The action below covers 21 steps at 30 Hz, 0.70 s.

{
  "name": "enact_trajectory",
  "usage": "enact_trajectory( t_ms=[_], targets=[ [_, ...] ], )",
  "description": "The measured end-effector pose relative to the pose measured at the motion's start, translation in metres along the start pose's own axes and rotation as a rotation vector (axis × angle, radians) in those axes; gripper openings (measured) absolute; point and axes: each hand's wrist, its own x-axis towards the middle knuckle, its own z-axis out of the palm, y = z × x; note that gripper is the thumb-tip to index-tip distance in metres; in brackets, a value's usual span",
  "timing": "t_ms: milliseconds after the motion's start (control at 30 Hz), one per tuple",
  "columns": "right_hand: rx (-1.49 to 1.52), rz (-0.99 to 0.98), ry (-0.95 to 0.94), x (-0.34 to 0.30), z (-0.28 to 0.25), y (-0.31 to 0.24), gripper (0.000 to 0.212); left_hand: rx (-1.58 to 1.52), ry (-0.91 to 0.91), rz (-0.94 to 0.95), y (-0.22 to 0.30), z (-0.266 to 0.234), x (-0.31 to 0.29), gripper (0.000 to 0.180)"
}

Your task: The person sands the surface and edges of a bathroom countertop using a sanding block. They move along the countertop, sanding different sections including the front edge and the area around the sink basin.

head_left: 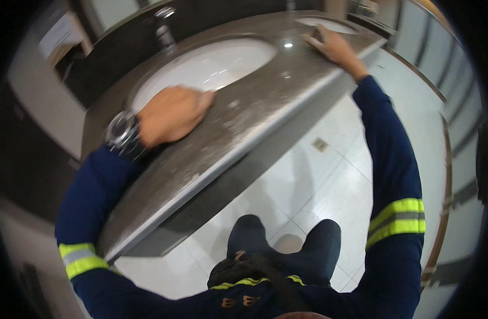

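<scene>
I see a grey stone counter [265,106] with a white basin [212,66] and chrome tap [165,26], above pale floor tiles [329,181]. My left hand [172,114] rests curled at the basin's rim; whether it grips anything I cannot tell. My right hand [331,45] lies flat, fingers spread. A white paper sign [58,34] hangs far left.

Grey stone and white porcelain under my two navy sleeves.

I see a speckled grey-brown countertop [265,101] with pale smears, holding a white basin [212,66] and a second white basin [329,24] beyond; a chrome tap [164,29] shines above. My sleeves [392,159] are dark navy with yellow-green bands striped in grey. A silver wristwatch [121,130] sits by my left hand [172,114]. The floor tiles [329,181] are glossy white with darker joints.
</scene>
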Motion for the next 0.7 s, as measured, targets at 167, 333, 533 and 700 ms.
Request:
enact_trajectory(
  t_ms=[167, 333, 533, 700],
  targets=[
    [0.151, 0.078, 0.058, -0.007, -0.013, 0.016, 0.050, -0.032, 0.013, -0.036, 0.010, 0.001, 0.004, 0.056],
    [0.140, 0.076, 0.044, -0.006, -0.004, 0.009, 0.049, 0.027, -0.052, -0.110, 0.016, -0.006, -0.003, 0.052],
    [0.077, -0.002, 0.014, -0.001, 0.019, 0.021, 0.049, -0.124, 0.115, 0.076, 0.056, -0.005, -0.029, 0.074],
    [0.109, -0.016, -0.039, 0.001, 0.021, 0.035, 0.047, 0.073, 0.044, -0.036, 0.076, 0.004, -0.094, 0.086]
  ],
)
